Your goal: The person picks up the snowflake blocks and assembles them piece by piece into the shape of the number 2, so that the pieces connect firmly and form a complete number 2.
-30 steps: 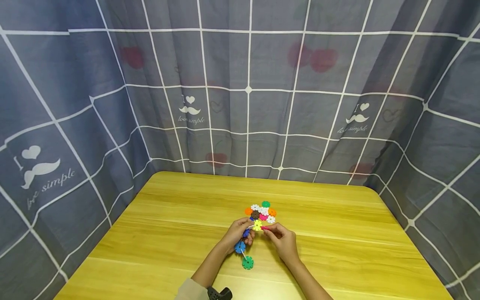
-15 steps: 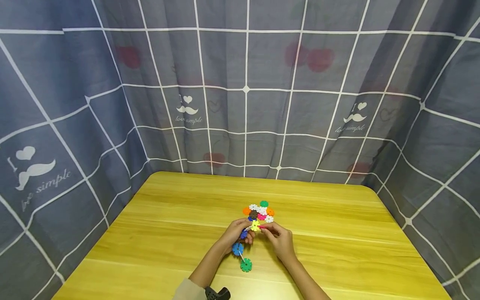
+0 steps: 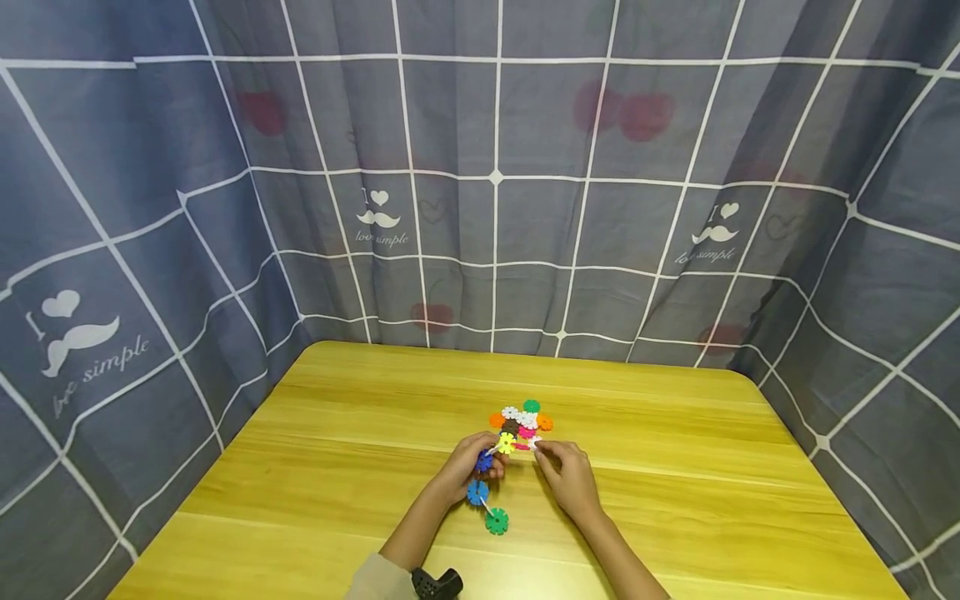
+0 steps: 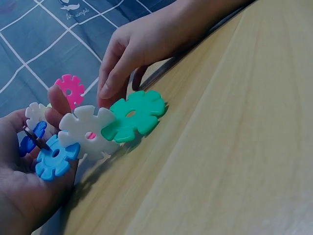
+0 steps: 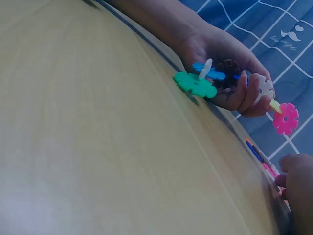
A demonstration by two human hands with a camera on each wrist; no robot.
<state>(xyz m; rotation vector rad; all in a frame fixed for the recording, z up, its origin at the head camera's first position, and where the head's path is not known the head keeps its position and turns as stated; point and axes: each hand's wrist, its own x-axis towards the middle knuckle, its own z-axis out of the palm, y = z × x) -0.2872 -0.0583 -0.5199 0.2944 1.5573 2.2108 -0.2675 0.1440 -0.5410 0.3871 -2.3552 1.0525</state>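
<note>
My left hand [image 3: 468,467] grips a chain of interlocking plastic snowflake discs. The chain includes a green disc [image 4: 133,116], a large white disc [image 4: 82,128], a light blue disc [image 4: 54,160], a dark blue disc [image 3: 483,460], a brown disc [image 5: 228,69], a yellow disc [image 3: 507,443] and a pink disc [image 5: 286,119] at the far end. The green end hangs toward the person, close over the table. My right hand [image 3: 570,477] reaches down at the near edge of the loose pile, thumb and fingertips pinching a white snowflake disc [image 3: 533,444].
Just beyond the hands, several loose discs lie bunched on the wooden table [image 3: 675,467], among them a green disc [image 3: 532,406], an orange disc [image 3: 545,423] and white ones. A grey checked curtain [image 3: 457,217] encloses the table's back and sides.
My right hand has let go of the pink disc, now joined to the yellow one, and moved slightly right to a white disc from the pile. The left hand keeps the chain.
</note>
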